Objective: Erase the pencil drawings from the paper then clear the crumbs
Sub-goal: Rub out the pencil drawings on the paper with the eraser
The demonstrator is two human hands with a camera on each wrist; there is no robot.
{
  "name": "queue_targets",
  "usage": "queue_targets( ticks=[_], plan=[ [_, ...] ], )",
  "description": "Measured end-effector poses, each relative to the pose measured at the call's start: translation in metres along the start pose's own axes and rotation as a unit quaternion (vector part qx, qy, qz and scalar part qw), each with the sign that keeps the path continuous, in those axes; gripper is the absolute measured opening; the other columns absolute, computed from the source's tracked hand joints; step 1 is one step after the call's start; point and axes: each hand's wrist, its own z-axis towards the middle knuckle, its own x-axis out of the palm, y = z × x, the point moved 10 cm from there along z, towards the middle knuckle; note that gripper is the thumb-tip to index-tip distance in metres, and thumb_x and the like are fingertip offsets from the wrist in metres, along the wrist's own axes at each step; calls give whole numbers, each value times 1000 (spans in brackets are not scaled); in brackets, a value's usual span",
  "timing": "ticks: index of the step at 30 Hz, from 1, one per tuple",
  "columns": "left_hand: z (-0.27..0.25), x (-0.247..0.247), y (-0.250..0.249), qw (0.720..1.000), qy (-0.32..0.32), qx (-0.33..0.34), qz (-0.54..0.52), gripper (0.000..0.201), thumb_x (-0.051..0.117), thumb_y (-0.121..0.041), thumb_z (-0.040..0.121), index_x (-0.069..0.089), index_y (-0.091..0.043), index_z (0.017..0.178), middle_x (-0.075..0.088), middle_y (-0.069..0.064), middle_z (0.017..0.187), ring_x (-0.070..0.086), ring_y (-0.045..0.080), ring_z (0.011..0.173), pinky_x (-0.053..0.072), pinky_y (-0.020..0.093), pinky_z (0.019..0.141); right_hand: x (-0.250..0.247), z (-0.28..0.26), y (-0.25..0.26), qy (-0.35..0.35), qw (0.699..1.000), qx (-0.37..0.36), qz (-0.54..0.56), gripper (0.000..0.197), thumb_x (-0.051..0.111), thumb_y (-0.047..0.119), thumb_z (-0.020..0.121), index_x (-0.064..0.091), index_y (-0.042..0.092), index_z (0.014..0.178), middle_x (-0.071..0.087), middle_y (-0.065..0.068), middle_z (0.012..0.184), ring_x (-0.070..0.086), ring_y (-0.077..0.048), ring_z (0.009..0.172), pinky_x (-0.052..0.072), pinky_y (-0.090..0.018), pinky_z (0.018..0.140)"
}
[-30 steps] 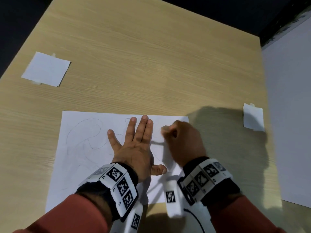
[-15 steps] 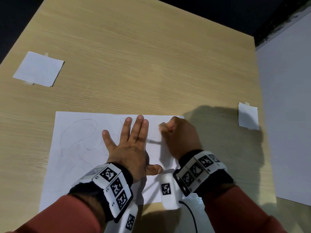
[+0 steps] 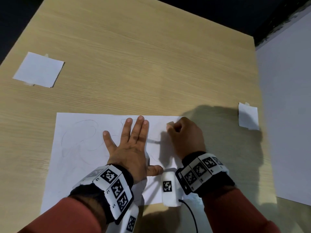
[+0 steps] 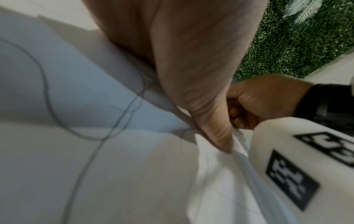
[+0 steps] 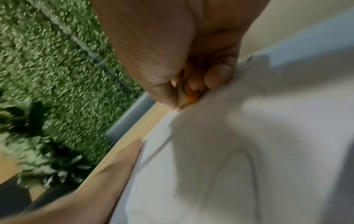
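Right grip: right hand clenched around a small white eraser, fingers curled, the eraser tip pressed to the sheet near its far right corner; the right wrist view shows the eraser pinched between thumb and fingertips, with an orange patch on it
Left grip: left hand holds nothing, flat on the sheet, fingers straight and pointing to the far side, thumb out to the right
Paper: white paper lies on the near half of the table, both hands on its right part, the right hand just beside the left
Drawings: thin looping pencil lines on the left part of the sheet, left of the flat hand; fainter lines between the two hands; crumbs too small to tell
Table: light wooden table
Other items: small white paper square at the far left; smaller white slip at the right edge
Wrists: marker-patterned bands over red sleeves
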Motion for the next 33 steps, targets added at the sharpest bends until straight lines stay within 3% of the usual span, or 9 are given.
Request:
queue_targets(
  ticks=[4, 8, 14, 20, 25, 28, 30, 33],
  plan=[
    [-1, 0, 1, 1000, -7, -2, 3, 131, 46, -88, 71, -48, -23, 136, -57, -9, 138, -50, 19, 131, -19, 75, 101, -8, 4, -2, -11, 999, 28, 15, 26, 54, 35, 89, 59, 13, 77, 65, -1, 78, 55, -22, 73, 34, -26, 64],
    [-2, -1, 0, 1000, -8, -6, -2, 131, 47, -88, 70, -48, -26, 135, -57, -10, 138, -51, 18, 130, -21, 74, 101, 18, -9, 25, 47, 998, -34, 13, 32, 51, 38, 88, 53, 13, 69, 60, 0, 68, 54, -19, 64, 34, -27, 59],
    [2, 1, 3, 1000, -6, -2, 0, 133, 48, -88, 70, -49, -25, 136, -60, -11, 138, -51, 19, 131, -19, 75, 102, -26, 13, -20, -33, 998, 39, -22, 26, 53, 32, 89, 54, 13, 71, 61, -6, 73, 52, -24, 69, 28, -27, 60],
    [1, 0, 0, 1000, -17, -12, 1, 136, 47, -92, 64, -49, -27, 135, -62, -13, 131, -49, 16, 132, -18, 74, 102, 21, -22, 31, 70, 994, -79, 35, 26, 56, 36, 88, 54, 17, 70, 57, 3, 69, 52, -16, 67, 33, -23, 60],
    [3, 1, 1, 1000, -2, -11, 7, 135, 47, -91, 67, -50, -26, 135, -59, -11, 139, -50, 19, 133, -17, 74, 103, -6, -2, -11, -14, 1000, 13, 18, 28, 54, 34, 88, 55, 12, 71, 63, -6, 75, 58, -26, 74, 39, -30, 65],
    [0, 1, 2, 1000, -3, -5, 2, 133, 46, -90, 68, -49, -25, 136, -59, -11, 139, -50, 19, 133, -19, 74, 102, -14, 0, -24, -28, 997, 56, 34, 25, 53, 34, 89, 53, 14, 74, 63, -3, 77, 58, -27, 80, 35, -29, 66],
    [-1, -1, 0, 1000, -8, -3, 0, 133, 45, -90, 68, -48, -25, 137, -60, -11, 137, -49, 19, 133, -19, 74, 102, -12, -4, -10, -22, 998, 41, 44, 28, 53, 34, 89, 54, 12, 71, 62, -2, 74, 57, -25, 77, 35, -28, 64],
    [-1, -2, 0, 1000, -11, -10, 1, 134, 48, -89, 67, -48, -25, 136, -59, -12, 134, -49, 18, 133, -17, 75, 102, 9, -12, 28, 18, 998, -40, 49, 31, 52, 36, 90, 56, 9, 73, 63, -4, 75, 51, -20, 71, 35, -28, 64]
  ],
)
